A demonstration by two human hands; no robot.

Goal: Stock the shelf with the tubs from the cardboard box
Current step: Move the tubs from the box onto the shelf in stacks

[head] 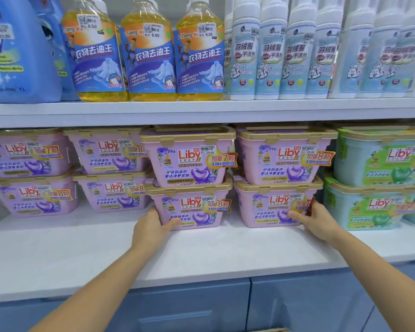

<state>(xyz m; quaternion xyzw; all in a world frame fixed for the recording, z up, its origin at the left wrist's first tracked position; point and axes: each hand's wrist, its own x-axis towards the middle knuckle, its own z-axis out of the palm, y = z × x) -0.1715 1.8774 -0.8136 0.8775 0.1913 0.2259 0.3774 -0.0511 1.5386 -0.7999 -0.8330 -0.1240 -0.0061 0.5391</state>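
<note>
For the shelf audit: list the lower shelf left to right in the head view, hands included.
First pink tub stack → second pink tub stack → left hand → third pink tub stack, gripped at its bottom tub → fourth pink tub stack → right hand, gripping that stack's bottom tub → green tub stack.

White store shelving across the whole width, brightly and evenly lit. On the upper shelf (201, 111), from left to right: big blue jugs (17, 49), yellow bottles (149, 51) with blue labels and price stickers, then a tight row of white bottles (268, 51). Behind the necks, a pale back panel (120, 8). Lower shelf (58, 255) white and smooth, jutting nearer than the upper. Beneath it, blue cabinet doors (189, 305), a vertical seam right of centre.
</note>
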